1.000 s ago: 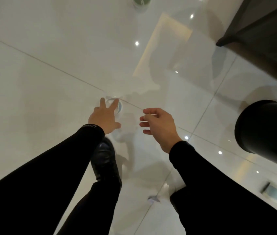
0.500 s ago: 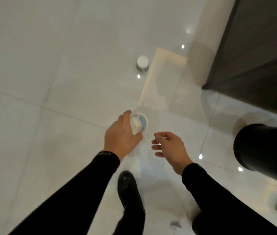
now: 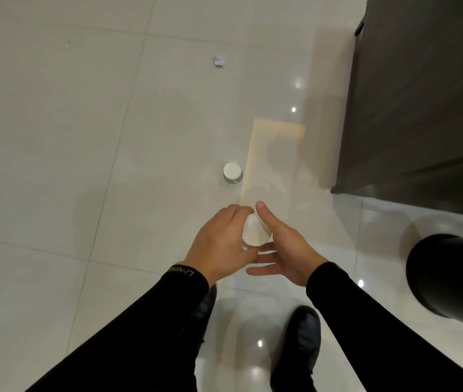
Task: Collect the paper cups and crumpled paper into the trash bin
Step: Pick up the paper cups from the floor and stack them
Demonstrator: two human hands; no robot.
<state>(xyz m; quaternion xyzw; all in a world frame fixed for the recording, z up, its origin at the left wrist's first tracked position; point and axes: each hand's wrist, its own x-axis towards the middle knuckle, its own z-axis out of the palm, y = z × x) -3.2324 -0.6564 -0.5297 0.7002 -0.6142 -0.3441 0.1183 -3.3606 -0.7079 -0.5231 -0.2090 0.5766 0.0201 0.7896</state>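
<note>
My left hand (image 3: 220,246) grips a white paper cup (image 3: 253,232) held above the floor. My right hand (image 3: 284,248) is against the cup's right side, thumb up along it and fingers spread under it. A second paper cup (image 3: 232,173) stands upside down on the floor just beyond my hands. A small piece of crumpled paper (image 3: 219,61) lies farther off on the tiles. The black trash bin (image 3: 451,275) is at the right edge, only partly in view.
A dark cabinet (image 3: 422,94) fills the upper right, its base corner close to the bin. My two black shoes (image 3: 299,335) stand on the glossy white tile floor (image 3: 54,165) below my hands.
My left hand lifted the cup off the floor and my right hand came in to touch it. The view tilted forward, bringing the second cup and the crumpled paper into sight.
</note>
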